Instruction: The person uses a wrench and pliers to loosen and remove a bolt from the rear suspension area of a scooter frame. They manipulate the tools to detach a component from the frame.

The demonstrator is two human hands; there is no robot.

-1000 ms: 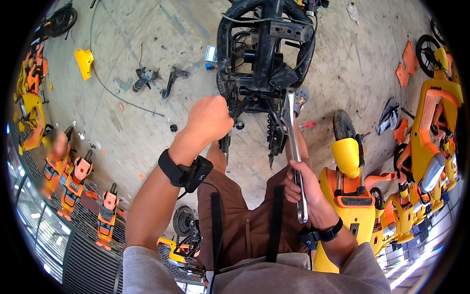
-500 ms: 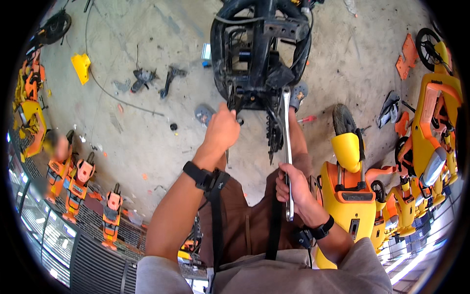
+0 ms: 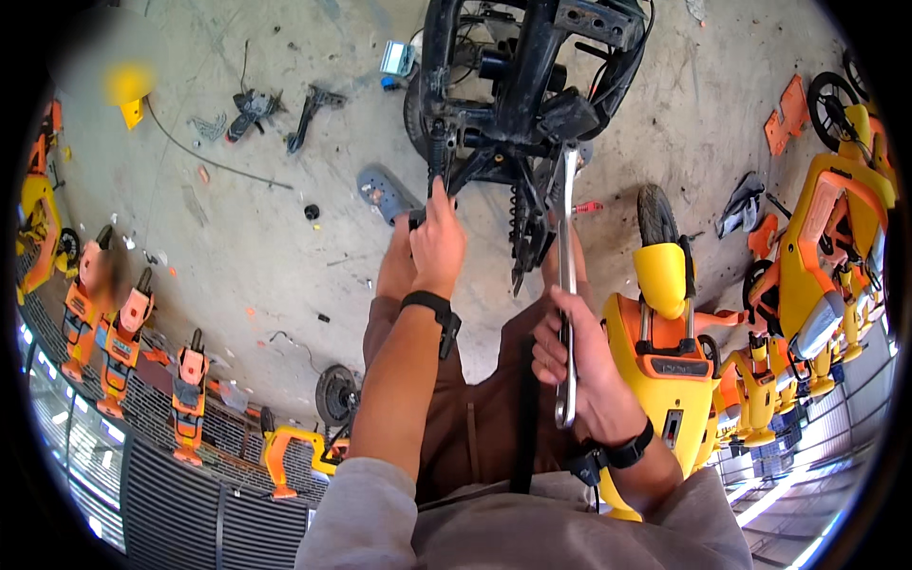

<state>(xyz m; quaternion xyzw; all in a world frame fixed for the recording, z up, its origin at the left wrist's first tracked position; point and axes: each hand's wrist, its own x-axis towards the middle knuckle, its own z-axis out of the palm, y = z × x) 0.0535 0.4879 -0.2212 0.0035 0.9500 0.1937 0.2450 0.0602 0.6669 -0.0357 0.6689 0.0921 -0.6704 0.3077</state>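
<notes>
Clamping the right hand round the lower part of the long silver metal wrench, and pointing its top end at the lower right of the big black metal tube frame, maybe touching, hard to tell. Poking one finger of the left hand out of the round fist of a second ago, toward the black, ridged, spring-like part on the frame's left. Maybe pinching something there, can't tell. So, likely busying both hands at the frame now. Wearing a grey rubber shoe left of the frame, and keeping near the yellow and orange plastic bike on the right.
</notes>
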